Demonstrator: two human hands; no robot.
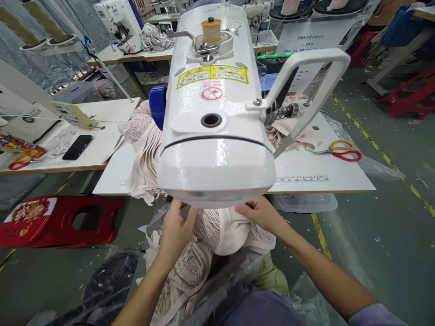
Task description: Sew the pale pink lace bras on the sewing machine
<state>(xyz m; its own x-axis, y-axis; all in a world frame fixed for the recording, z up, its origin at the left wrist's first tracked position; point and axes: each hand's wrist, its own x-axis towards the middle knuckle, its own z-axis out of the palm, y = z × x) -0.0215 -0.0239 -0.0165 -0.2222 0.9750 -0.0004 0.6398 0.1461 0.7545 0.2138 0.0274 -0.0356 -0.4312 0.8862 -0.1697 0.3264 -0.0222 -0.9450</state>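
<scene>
Pale pink fabric piece (234, 233), with a smooth rounded panel between patches of open lace netting, sits just beyond the bench's front edge, above the lap, its upper margin hidden by the white sewing machine (217, 167). The left hand (178, 226) is at its left side, thumb and forefinger spread; the right hand (265, 213) has its thumb on the upper right. The machine hides other fingertips, so I cannot tell whether either hand is clamped on the cloth. The bench (350, 179) is white, with a ruler strip (302, 179) along its front edge and scissors (332, 151) near its right edge. Beyond it lies a grey-green floor (384, 217) with yellow tape and scattered scraps. Counted, there is one ruffled stack (146, 156) left of the machine, one heap (288, 136) right of it, one orange spool (211, 31) on top, one black phone (78, 147) near the neighbouring bench's (102, 147) front edge, and one red stool (61, 228) below. Overlapping pieces on the lap (193, 267) cannot be counted.
</scene>
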